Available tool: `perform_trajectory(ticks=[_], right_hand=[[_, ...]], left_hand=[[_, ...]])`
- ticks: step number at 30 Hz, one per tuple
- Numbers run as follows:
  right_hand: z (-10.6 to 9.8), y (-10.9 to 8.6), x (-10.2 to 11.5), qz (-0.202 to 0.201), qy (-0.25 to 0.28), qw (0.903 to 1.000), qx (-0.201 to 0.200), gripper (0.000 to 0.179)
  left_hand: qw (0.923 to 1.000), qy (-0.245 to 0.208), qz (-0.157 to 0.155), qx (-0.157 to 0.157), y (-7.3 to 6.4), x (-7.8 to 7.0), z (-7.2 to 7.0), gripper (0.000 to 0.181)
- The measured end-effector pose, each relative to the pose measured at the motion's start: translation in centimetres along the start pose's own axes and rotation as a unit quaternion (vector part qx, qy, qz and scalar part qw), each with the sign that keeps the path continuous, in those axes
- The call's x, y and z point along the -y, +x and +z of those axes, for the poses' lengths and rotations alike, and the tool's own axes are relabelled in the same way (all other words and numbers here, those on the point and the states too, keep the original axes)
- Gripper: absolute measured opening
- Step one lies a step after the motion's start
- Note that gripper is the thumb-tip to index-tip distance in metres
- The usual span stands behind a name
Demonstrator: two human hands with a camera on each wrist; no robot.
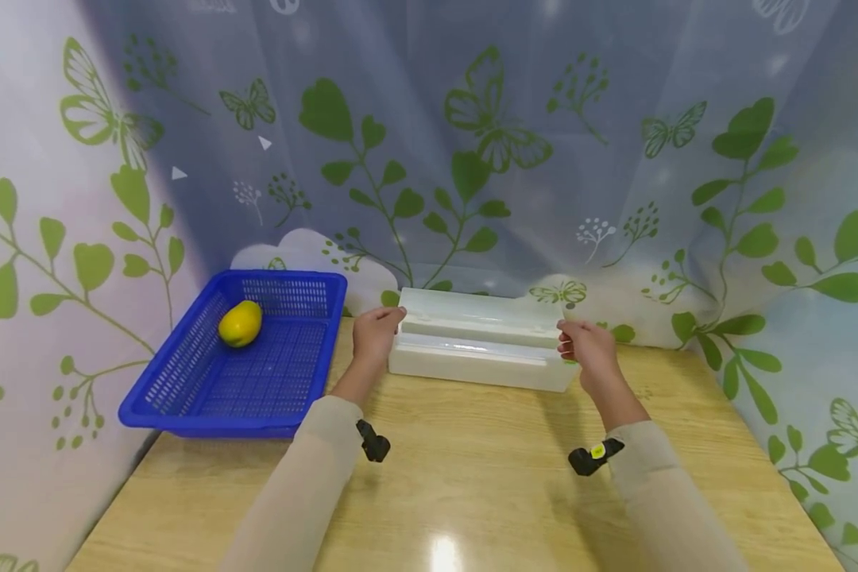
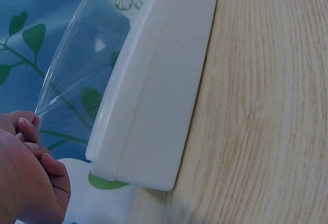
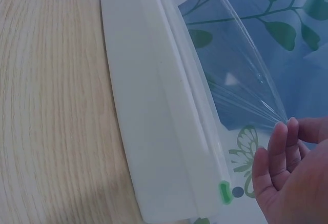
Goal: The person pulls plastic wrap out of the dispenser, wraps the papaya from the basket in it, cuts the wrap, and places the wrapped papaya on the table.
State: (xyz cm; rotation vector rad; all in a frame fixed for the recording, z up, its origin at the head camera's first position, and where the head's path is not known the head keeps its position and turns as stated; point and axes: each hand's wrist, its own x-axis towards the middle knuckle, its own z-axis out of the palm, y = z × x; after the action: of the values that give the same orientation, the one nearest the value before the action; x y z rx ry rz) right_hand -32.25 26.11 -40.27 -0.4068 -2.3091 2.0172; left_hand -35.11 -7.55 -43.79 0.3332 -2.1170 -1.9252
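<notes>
A long white cling film dispenser [image 1: 465, 370] lies on the table, its lid standing up at the back. Clear cling film [image 2: 77, 70] stretches out of it, showing best in the two wrist views. My left hand [image 1: 374, 340] pinches one corner of the film beside the dispenser's left end. The opposite corner is pinched between the thumb and fingers of my right hand [image 1: 592, 351], by the right end. Pulled creases in the film [image 3: 256, 103] run toward the right fingertips. A small green piece [image 3: 225, 192] sits on the dispenser's right end.
To the left stands a blue plastic basket [image 1: 325, 349] with a yellow lemon-like fruit [image 1: 241, 323] in it. The wooden table [image 1: 472, 477] runs back to a curtain [image 1: 415, 119] printed with leaves and butterflies, which closes in the back and both sides.
</notes>
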Motion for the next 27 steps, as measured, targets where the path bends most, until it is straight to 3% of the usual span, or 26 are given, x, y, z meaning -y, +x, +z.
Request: perform_trajectory(ticks=[11, 20, 27], right_hand=[[-0.4, -0.1, 1.5, -0.013, 0.008, 0.9999, 0.006, 0.023], [-0.4, 0.0, 2.5, -0.015, 0.019, 0.9997, 0.000, 0.018], [-0.4, 0.1, 3.5, -0.011, 0.050, 0.9987, -0.004, 0.021]], left_hand=[[0.9998, -0.005, 0.001, 0.017, 0.4, -1.4, -0.2, 0.027], [0.9995, 0.021, 0.003, 0.022, 0.2, -3.0, -0.5, 0.028], [0.9996, -0.011, 0.004, 0.026, 0.3, -4.3, -0.6, 0.026]])
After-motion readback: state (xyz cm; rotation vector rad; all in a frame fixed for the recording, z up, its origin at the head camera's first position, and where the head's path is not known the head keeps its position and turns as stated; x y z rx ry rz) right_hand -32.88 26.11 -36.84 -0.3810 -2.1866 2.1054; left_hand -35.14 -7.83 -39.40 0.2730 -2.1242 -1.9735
